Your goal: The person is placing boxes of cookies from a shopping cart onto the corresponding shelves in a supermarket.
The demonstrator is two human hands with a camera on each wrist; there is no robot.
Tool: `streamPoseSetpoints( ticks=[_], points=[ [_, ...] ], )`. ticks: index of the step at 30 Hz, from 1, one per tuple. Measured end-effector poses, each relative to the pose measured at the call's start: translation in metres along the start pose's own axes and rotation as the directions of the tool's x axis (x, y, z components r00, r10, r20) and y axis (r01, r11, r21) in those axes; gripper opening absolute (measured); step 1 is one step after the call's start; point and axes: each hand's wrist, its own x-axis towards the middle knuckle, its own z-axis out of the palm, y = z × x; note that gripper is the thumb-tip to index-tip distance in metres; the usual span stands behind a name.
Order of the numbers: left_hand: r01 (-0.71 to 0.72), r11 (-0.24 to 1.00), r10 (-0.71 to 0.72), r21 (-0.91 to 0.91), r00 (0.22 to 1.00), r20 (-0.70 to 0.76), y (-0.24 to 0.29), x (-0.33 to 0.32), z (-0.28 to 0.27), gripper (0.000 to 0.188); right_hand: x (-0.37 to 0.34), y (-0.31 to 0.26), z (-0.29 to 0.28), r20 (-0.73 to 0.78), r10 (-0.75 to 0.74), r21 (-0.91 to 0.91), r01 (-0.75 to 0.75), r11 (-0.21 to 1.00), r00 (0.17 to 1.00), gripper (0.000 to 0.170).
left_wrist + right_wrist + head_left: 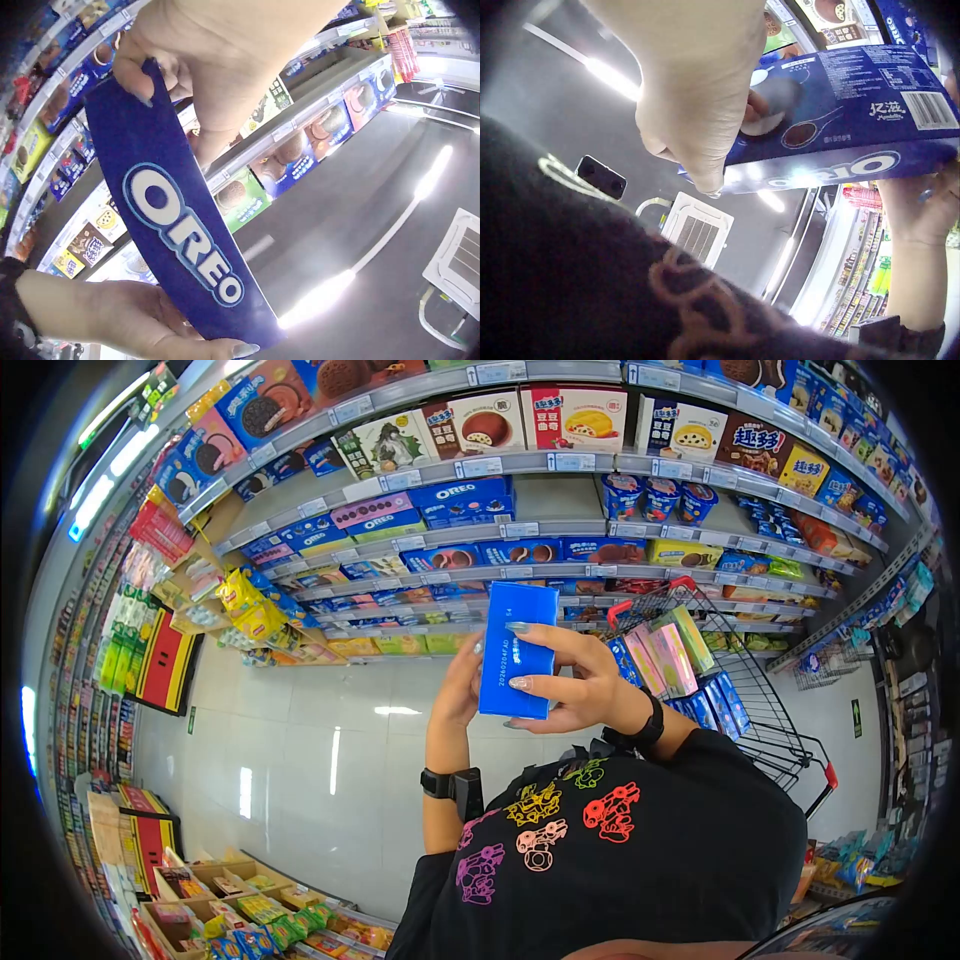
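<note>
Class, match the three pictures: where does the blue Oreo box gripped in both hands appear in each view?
Head: the Oreo box is near the centre, narrow printed side showing.
Left wrist: the Oreo box slants from upper left to bottom centre.
Right wrist: the Oreo box is at upper right, barcode showing.
Shared landmark: the right hand, on the box in every view.

In the head view, the left hand [462, 680] is gripping the left side of the blue box [508, 650], and the right hand [580, 678] is holding its right side, two bent fingers [552, 687] lying apart across the box's face. The left forearm [444, 745] is standing below the box's left side; the right forearm [676, 734] is slanting away from its lower right. Both wrists are wearing black bands [437, 784].
</note>
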Motion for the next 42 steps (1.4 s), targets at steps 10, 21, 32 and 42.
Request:
streamPoseSetpoints(
  ticks=[10, 21, 32, 42],
  points=[
    [0.078, 0.997, -0.078, -0.003, 0.994, 0.072, 0.003, -0.002, 0.003, 0.052, -0.004, 0.003, 0.007, -0.175, -0.137, -0.06, 0.128, 0.99, 0.975, 0.047],
    [0.115, 0.992, -0.119, 0.053, 0.99, 0.075, -0.006, 0.01, 0.004, 0.056, -0.008, 0.001, 0.006, -0.197, -0.208, -0.221, 0.163, 0.962, 0.958, 0.044],
    [0.112, 0.991, -0.116, 0.078, 0.992, 0.043, 0.005, -0.006, 0.012, 0.055, -0.008, -0.01, 0.017, -0.197, -0.18, -0.233, 0.132, 0.963, 0.964, 0.046],
    [0.109, 0.992, -0.112, 0.064, 0.993, 0.042, 0.02, -0.045, -0.048, 0.053, -0.008, -0.031, 0.074, -0.097, -0.011, -0.126, -0.002, 0.992, 0.995, 0.043]
  ],
)
